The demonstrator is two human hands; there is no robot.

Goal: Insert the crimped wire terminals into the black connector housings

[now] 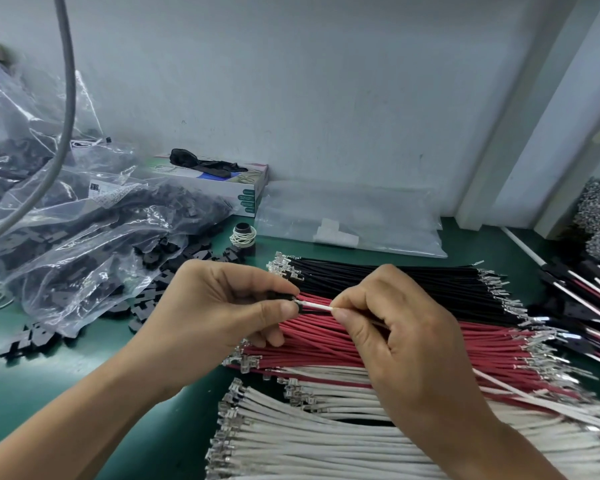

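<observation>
Left hand (222, 306) with its grip pinching a black connector housing (293, 301) above the green counter (66, 368), right hand (395, 327) with its grip grasping a white wire (314, 305) whose end meets the housing, bundles of black wires (395, 278), red wires (326, 341) and white wires (309, 427) lying beneath, bag of housings (84, 230) at left.

A small black connector housing (284, 299) is held above the red wire bundle (378, 341), mostly hidden by fingers. A white wire (314, 305) runs level out of its right side; its terminal end is at the housing's opening, too hidden to tell how deep. The red wire bundle lies flat on the green table, metal terminals at both ends. Just behind it lies the black wire bundle (395, 282); just in front, the white wire bundle (309, 441). Left of the red bundle, loose black housings (153, 289) spill from a clear bag (84, 230).
</observation>
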